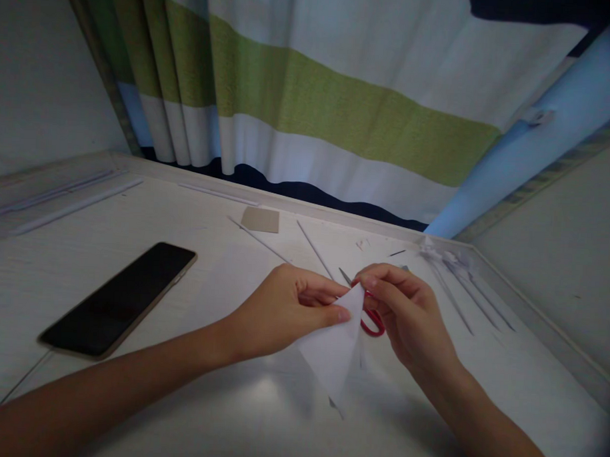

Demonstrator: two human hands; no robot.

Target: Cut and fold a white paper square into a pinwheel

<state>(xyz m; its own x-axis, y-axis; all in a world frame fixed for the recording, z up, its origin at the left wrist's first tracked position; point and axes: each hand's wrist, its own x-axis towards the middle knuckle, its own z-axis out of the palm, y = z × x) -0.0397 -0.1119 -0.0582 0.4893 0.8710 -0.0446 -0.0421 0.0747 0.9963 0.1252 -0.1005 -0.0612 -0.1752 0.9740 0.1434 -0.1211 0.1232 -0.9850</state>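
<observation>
In the centre of the frame, both hands hold a white paper triangle [330, 353], already folded, just above the bench [224, 252]. The left hand [282, 308] has its grip pinched on the upper edge, and the right hand [412, 315] has its grip pinched on the top corner. Red-handled scissors [372, 323] lie untouched just behind it. Thin rolled paper sticks [453, 287] lie at the upper right.

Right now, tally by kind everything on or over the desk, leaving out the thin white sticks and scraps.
Phone: 1
Red-handled scissors: 1
White paper: 1, pinched between left hand and right hand
Brown card: 1
Total: 4
</observation>
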